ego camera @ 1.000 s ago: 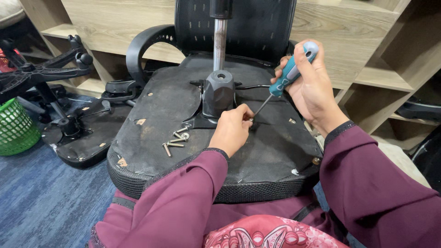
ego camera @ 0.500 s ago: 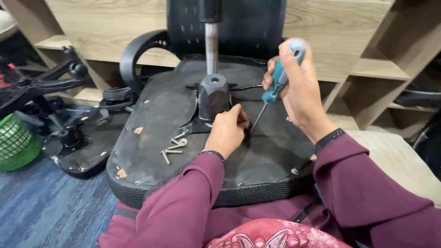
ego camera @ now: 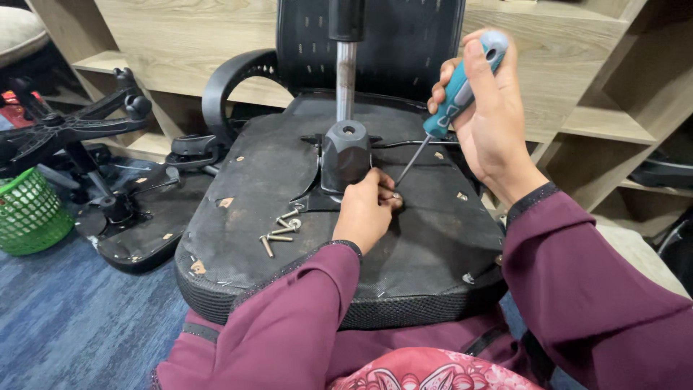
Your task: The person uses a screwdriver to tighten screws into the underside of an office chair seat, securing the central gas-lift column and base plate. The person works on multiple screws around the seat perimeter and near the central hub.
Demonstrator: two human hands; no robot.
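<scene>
1. At the far left a green mesh basket (ego camera: 27, 211) stands on the blue carpet, with a detached black chair base (ego camera: 72, 130) lying just right of it.
2. Four loose bolts (ego camera: 280, 231) lie together on the upturned office chair seat (ego camera: 253, 180), left of the centre mechanism.
3. The black mechanism housing (ego camera: 345, 155) sits mid-seat, its metal gas-lift column (ego camera: 346, 68) rising upright from it.
4. The left hand (ego camera: 367, 213) rests on the seat just near-right of the housing, fingers curled together and pinching a small fastener where the driver tip lands; the fastener itself is too small to make out.
5. The right hand (ego camera: 491, 119) is wrapped tightly around the teal handle of the screwdriver (ego camera: 447, 108), thumb over the cap, shaft slanting down-left to the pinch point.
6. Compared with a second ago, the right hand has lifted higher and the driver stands steeper, while the left hand has kept its place. That suggests the tip is being reseated on the same fastener rather than moved to another.
</scene>
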